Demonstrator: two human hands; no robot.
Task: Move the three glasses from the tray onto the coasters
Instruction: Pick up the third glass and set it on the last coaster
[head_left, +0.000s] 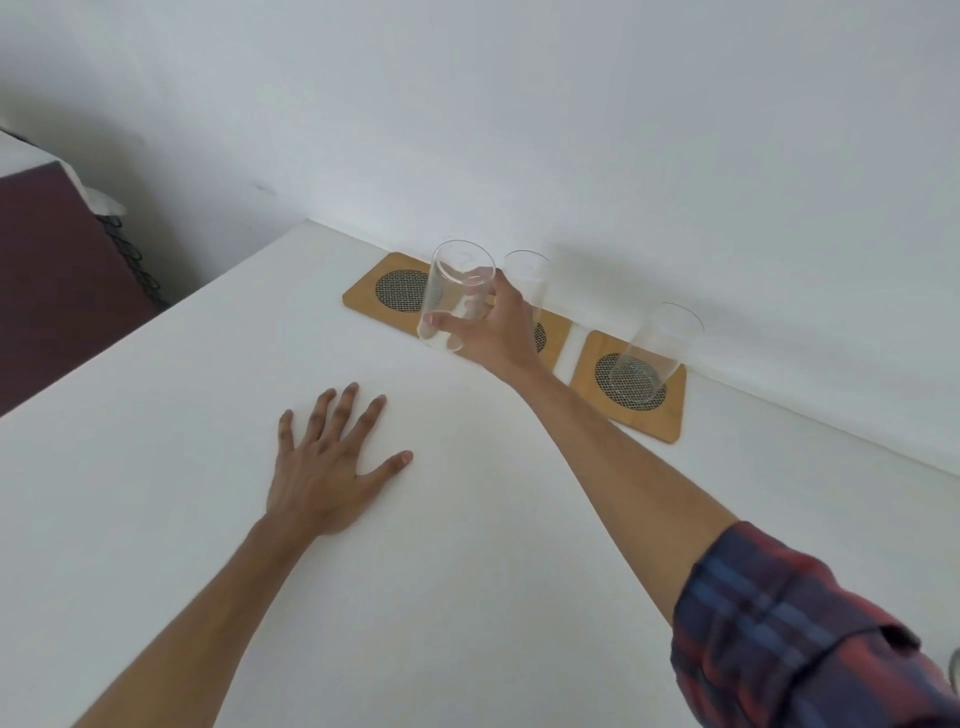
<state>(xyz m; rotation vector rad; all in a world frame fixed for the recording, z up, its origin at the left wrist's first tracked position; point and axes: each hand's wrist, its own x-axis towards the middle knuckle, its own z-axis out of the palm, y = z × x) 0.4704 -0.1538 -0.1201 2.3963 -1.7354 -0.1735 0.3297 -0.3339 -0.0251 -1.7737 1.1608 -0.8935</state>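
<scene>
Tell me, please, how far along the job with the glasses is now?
Done: one glass stands on the right coaster, and another seems to stand on the middle coaster, partly hidden. In hand: the right hand holds the third glass near the free left coaster. Left: set it down there. The left hand rests flat on the table.

3 glasses (456, 296) (525, 280) (655, 353): clear, smooth, glossy glass. 3 coasters (363, 296) (553, 332) (660, 421): matt, light wood, each inset with a round dark mesh disc (402, 290) of woven look. Table (467, 519): white, smooth, matt. Wall (519, 130): white, matt. Sleeve (789, 634): soft checked cloth.
</scene>
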